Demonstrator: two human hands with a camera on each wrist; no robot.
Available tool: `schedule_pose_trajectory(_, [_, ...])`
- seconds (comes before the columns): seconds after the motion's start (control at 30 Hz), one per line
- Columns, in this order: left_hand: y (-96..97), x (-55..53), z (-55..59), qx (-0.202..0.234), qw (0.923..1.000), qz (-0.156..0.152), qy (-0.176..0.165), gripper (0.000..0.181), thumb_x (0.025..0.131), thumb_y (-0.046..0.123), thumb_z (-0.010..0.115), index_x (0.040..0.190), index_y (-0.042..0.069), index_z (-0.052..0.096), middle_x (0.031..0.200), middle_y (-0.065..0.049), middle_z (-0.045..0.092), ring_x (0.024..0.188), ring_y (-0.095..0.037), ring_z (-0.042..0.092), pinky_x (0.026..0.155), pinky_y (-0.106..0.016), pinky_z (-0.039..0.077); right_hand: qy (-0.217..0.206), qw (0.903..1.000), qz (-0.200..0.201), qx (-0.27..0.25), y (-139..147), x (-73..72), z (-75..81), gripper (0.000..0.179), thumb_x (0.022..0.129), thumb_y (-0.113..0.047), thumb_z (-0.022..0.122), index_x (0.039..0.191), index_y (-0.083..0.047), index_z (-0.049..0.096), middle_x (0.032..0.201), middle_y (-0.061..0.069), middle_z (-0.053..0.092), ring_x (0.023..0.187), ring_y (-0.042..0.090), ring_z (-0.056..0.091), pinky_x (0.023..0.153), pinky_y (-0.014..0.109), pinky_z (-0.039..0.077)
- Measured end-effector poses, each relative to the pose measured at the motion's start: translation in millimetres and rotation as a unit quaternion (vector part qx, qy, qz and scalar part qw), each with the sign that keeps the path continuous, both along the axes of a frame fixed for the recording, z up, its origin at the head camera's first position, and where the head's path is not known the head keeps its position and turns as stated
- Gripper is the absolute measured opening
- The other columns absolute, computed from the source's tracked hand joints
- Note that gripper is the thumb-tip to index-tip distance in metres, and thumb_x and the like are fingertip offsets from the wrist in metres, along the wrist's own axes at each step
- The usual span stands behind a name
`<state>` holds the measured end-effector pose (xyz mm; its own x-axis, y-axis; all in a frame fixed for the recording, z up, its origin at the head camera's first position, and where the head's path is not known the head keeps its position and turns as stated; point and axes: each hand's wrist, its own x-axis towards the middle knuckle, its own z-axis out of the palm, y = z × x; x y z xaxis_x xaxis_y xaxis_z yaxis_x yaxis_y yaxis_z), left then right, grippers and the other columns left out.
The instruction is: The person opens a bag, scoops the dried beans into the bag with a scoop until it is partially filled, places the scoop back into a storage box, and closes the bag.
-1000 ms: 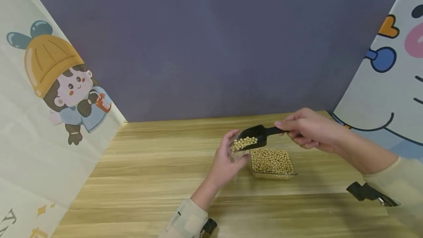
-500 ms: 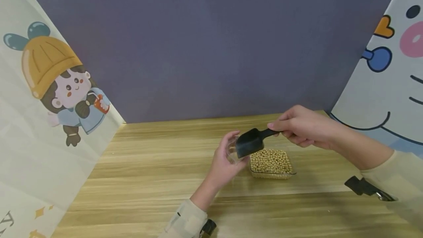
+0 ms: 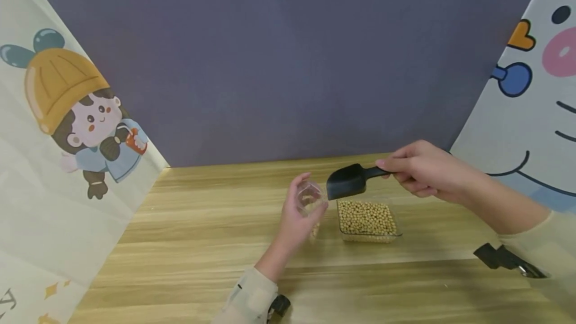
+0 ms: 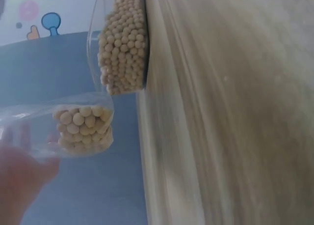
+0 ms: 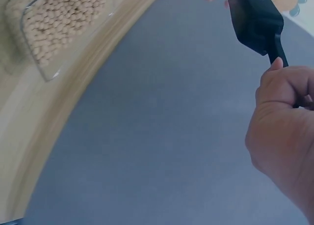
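Observation:
My left hand (image 3: 294,219) grips a clear plastic cup (image 3: 309,195) near its rim. Pale round soybeans (image 4: 86,129) fill the cup's bottom part, as the left wrist view shows; there the cup is clear of the table. With my right hand (image 3: 420,170) I hold a black scoop (image 3: 347,182) by its handle, just right of the cup's mouth. Its blade is tipped over, so the inside is hidden in the head view. Below the scoop stands a clear rectangular container (image 3: 370,238) of soybeans, also seen in the right wrist view.
The wood-grain table (image 3: 202,244) reaches back to a dark grey-blue wall panel (image 3: 288,64). White panels with cartoon prints stand at the left (image 3: 27,174) and right (image 3: 490,129). Black wrist straps show at both sleeves.
The scoop tipped over, and the soybeans on it went into the cup. Since then the scoop has moved right and up, while my left hand shifted slightly left with the cup.

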<state>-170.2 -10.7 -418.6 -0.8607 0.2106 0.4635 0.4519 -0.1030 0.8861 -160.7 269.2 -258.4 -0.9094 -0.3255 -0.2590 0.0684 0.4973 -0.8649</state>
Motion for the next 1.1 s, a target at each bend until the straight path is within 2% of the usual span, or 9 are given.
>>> schedule_pose_trajectory(0.13, [-5.9, -1.7, 3.6, 0.008, 1.0, 0.005, -0.003, 0.073, 0.093, -0.002, 0.072, 0.156, 0.007, 0.037, 0.128, -0.028, 0.058, 0.116, -0.025, 0.059, 0.11, -0.042, 0.051, -0.007, 0.9997, -0.017, 0.014, 18, -4.4, -17.4, 0.037, 0.111, -0.035, 0.055, 0.103, -0.001, 0.064, 0.06, -0.007, 0.031, 0.046, 0.01, 0.023, 0.042, 0.03, 0.025])
schedule_pose_trajectory(0.37, [-13.6, -4.6, 10.1, 0.014, 0.9998, 0.006, 0.009, 0.071, 0.093, 0.0, 0.071, 0.156, 0.007, 0.036, 0.127, -0.022, 0.058, 0.117, -0.033, 0.059, 0.11, -0.046, 0.05, -0.018, 0.9972, -0.031, 0.066, 46, -5.7, -62.0, 0.034, 0.111, -0.033, 0.054, 0.09, -0.007, 0.061, 0.06, -0.007, 0.033, 0.047, 0.009, 0.025, 0.044, 0.027, 0.03])
schedule_pose_trajectory(0.5, [-15.5, -6.1, 9.4, 0.004, 0.9999, 0.008, 0.009, 0.072, 0.093, 0.0, 0.071, 0.156, 0.007, 0.036, 0.127, -0.019, 0.058, 0.118, -0.031, 0.059, 0.111, -0.045, 0.05, -0.013, 0.9961, -0.033, 0.081, 58, -0.5, -81.4, 0.038, 0.111, -0.035, 0.055, 0.086, -0.007, 0.061, 0.058, -0.007, 0.033, 0.047, 0.009, 0.024, 0.044, 0.028, 0.031])
schedule_pose_trajectory(0.63, [-17.2, -5.6, 10.3, 0.003, 0.9998, 0.019, 0.01, 0.072, 0.092, -0.002, 0.071, 0.155, 0.006, 0.037, 0.125, -0.018, 0.059, 0.116, -0.026, 0.058, 0.11, -0.048, 0.051, -0.012, 0.9941, -0.038, 0.101, 70, 3.4, -96.0, 0.044, 0.111, -0.036, 0.055, 0.073, -0.013, 0.05, 0.057, -0.007, 0.032, 0.047, 0.009, 0.024, 0.044, 0.027, 0.03])
schedule_pose_trajectory(0.73, [-18.1, -4.6, 12.0, 0.005, 0.9997, 0.023, 0.008, 0.072, 0.092, -0.003, 0.071, 0.155, 0.005, 0.037, 0.123, -0.012, 0.06, 0.116, -0.033, 0.058, 0.111, -0.049, 0.051, -0.014, 0.9926, -0.046, 0.111, 77, 6.2, -101.0, 0.045, 0.111, -0.035, 0.055, 0.071, -0.016, 0.046, 0.057, -0.008, 0.031, 0.047, 0.008, 0.024, 0.044, 0.026, 0.029])
schedule_pose_trajectory(0.8, [-18.5, -4.1, 12.9, 0.006, 0.9997, 0.023, 0.009, 0.072, 0.092, -0.004, 0.071, 0.155, 0.005, 0.037, 0.123, -0.009, 0.06, 0.117, -0.038, 0.058, 0.111, -0.05, 0.051, -0.007, 0.9919, -0.049, 0.117, 78, 8.4, -100.4, 0.043, 0.11, -0.036, 0.055, 0.074, -0.013, 0.053, 0.056, -0.008, 0.032, 0.046, 0.008, 0.024, 0.043, 0.026, 0.029])
schedule_pose_trajectory(0.87, [-18.3, -3.9, 13.0, 0.007, 0.9997, 0.023, 0.01, 0.072, 0.092, -0.003, 0.071, 0.155, 0.006, 0.038, 0.123, -0.006, 0.059, 0.117, -0.041, 0.057, 0.111, -0.049, 0.051, 0.003, 0.9913, -0.05, 0.122, 76, 10.6, -97.9, 0.039, 0.11, -0.036, 0.056, 0.087, -0.006, 0.066, 0.056, -0.008, 0.032, 0.045, 0.007, 0.023, 0.043, 0.026, 0.029])
schedule_pose_trajectory(0.97, [-17.2, -3.3, 12.3, 0.008, 0.9997, 0.019, 0.012, 0.072, 0.092, -0.002, 0.071, 0.155, 0.006, 0.038, 0.123, -0.005, 0.059, 0.116, -0.03, 0.059, 0.111, -0.05, 0.051, 0.024, 0.9878, -0.048, 0.146, 70, 12.7, -94.4, 0.04, 0.109, -0.037, 0.058, 0.104, -0.001, 0.074, 0.055, -0.008, 0.032, 0.045, 0.008, 0.024, 0.043, 0.027, 0.03])
schedule_pose_trajectory(1.1, [-15.1, -2.5, 10.5, 0.01, 0.9998, 0.015, 0.013, 0.072, 0.092, -0.002, 0.071, 0.155, 0.006, 0.038, 0.122, -0.007, 0.06, 0.114, -0.017, 0.058, 0.111, -0.05, 0.05, 0.031, 0.9834, -0.051, 0.171, 63, 12.9, -93.7, 0.039, 0.108, -0.038, 0.06, 0.107, -0.002, 0.076, 0.053, -0.008, 0.031, 0.046, 0.009, 0.024, 0.044, 0.027, 0.03])
